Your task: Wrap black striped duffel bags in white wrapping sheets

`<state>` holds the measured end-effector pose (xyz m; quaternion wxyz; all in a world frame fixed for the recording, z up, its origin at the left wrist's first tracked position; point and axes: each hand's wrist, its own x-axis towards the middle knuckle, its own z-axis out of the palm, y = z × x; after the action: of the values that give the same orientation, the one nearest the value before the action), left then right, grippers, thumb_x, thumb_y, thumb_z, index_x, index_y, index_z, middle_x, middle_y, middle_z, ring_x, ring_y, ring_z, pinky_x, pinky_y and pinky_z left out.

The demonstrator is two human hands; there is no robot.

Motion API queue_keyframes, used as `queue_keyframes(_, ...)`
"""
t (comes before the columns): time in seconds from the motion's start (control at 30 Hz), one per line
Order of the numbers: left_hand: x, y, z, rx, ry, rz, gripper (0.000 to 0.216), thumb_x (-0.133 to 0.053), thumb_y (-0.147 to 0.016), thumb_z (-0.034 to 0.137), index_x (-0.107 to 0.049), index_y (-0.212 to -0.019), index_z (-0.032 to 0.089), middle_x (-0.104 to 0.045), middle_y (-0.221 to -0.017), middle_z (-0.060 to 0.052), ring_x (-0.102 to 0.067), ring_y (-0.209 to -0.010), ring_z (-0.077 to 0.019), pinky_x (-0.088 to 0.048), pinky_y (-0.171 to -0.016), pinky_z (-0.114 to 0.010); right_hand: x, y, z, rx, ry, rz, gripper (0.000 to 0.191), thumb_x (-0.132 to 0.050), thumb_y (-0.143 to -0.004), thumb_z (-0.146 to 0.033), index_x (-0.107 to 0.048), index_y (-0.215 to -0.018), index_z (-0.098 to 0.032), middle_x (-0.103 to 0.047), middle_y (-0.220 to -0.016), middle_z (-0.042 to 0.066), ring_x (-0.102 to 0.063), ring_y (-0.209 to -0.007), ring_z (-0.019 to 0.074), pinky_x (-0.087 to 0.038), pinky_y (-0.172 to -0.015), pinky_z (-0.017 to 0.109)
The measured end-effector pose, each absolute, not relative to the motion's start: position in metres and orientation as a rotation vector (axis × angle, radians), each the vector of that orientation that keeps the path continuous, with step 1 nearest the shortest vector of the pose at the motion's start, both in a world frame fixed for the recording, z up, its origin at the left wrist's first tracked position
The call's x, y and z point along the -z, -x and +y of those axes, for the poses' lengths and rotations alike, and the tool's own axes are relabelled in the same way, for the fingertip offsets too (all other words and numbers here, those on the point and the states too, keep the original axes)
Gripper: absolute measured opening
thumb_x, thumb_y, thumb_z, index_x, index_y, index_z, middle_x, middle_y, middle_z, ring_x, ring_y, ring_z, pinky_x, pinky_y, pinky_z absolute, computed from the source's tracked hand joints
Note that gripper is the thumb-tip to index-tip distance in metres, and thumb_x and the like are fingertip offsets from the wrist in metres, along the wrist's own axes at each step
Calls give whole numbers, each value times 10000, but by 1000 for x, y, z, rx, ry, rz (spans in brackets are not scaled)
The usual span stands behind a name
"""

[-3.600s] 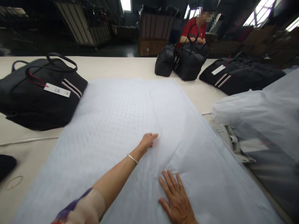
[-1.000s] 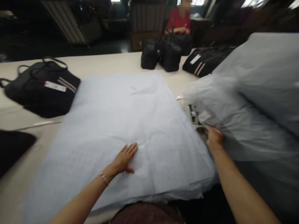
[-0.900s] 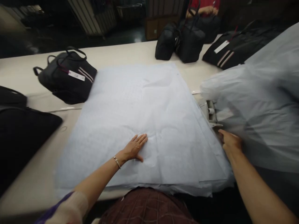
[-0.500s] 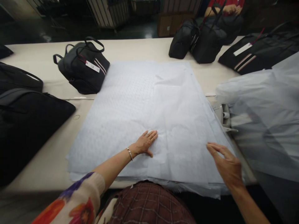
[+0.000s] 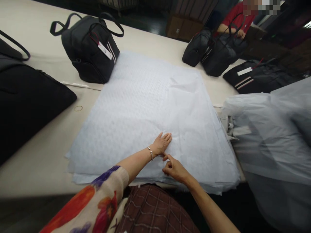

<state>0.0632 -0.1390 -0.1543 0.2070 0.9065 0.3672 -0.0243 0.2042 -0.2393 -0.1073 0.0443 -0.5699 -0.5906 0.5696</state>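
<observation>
- The stack of pale tissue paper sheets [image 5: 155,106] is being kept flat on the cream table [image 5: 41,155], its near edge lying at the table's front, just before the person's body.
- The left hand [image 5: 162,144] is being rested on the top sheet, fingers spread and flat, much where it was pressed half a second ago.
- The right hand [image 5: 175,168], half a second ago being held open near the stack's right edge, is now being brought in just beside the left, fingers curled and the forefinger pressed to the paper; whether a sheet is being pinched cannot be told.
- By this, a single sheet is probably being worked loose.
- A black bag [image 5: 90,48] is lying at the stack's far left corner.
</observation>
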Motion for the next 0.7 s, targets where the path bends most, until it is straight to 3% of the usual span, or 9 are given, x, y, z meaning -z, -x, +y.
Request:
queue_keyframes(0.13,161,-66,-140,19,-2501,1025,919,-728,-752,394,-286,-1485,60,-191,-1588,-202,-211,-1454,-311,-150,-1188,-521,117,-206,-226,-1485,1961,-2041,160,-613,-733,-177,-498,-840,-207,-544,-610,-82,-521,-579,114,-370,-571,217)
queue_keyframes(0.3,162,-66,-140,-14,-2485,1028,819,-658,-813,353,-289,-1488,73,-191,-1588,-200,-199,-1460,-308,-133,-1191,-526,128,-201,-221,-1250,2196,-2132,221,-706,-693,-212,-487,-715,-208,-545,-651,-48,-527,-647,138,-305,-595,236)
queue_keyframes(0.43,160,-65,-140,6,-2494,1013,1005,-782,-703,416,-274,-1486,40,-186,-1578,-237,-192,-1459,-336,-122,-1194,-531,128,-205,-225,-1141,2370,-2124,278,-743,-725,-351,-502,-724,-212,-585,-655,-8,-583,-683,175,-309,-588,239)
queue_keyframes(0.57,161,-65,-139,14,-2492,1011,1110,-831,-647,483,-250,-1500,75,-183,-1579,-235,-186,-1463,-346,-139,-1188,-543,125,-219,-221,-1328,2309,-2148,240,-688,-804,-380,-517,-791,-213,-611,-599,-41,-577,-541,133,-343,-532,212)
queue_keyframes(0.63,162,-64,-140,3,-2500,1011,1134,-833,-639,516,-238,-1505,93,-182,-1578,-236,-188,-1463,-349,-144,-1186,-545,123,-223,-221,-1414,2251,-2194,252,-713,-783,-378,-525,-768,-211,-615,-571,-43,-579,-503,138,-363,-515,217)
queue_keyframes(0.7,165,-63,-140,-2,-2509,1009,1155,-836,-630,539,-227,-1509,102,-179,-1575,-244,-193,-1463,-352,-142,-1187,-543,123,-222,-226,-1389,2221,-2258,291,-784,-704,-346,-528,-710,-207,-649,-615,-4,-637,-599,193,-403,-562,251)
